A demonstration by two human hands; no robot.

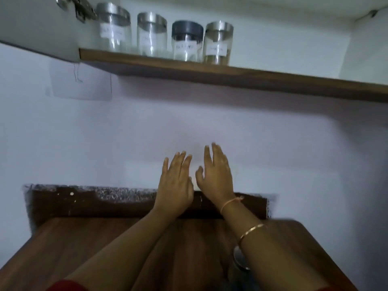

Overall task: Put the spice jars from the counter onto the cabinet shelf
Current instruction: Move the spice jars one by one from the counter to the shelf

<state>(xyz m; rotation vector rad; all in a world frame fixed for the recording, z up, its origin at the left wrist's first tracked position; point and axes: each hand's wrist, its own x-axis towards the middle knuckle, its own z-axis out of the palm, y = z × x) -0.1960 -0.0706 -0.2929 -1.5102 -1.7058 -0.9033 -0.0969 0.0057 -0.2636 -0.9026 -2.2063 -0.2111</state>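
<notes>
A pale bluish-white wall fills the middle under dim, even light. A light sheet of paper hangs on it at upper left. Above, a brown wooden shelf fronts a white cabinet, whose door at the left carries a metal hinge. Below, a dark speckled strip backs the wood-grain table.

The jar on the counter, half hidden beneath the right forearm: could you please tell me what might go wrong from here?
1. The jar sits partly under the right forearm, so lowering that arm blindly might knock it over.
2. The rightmost shelf jar stands near the shelf front edge; setting another beside it could nudge it off.
</notes>
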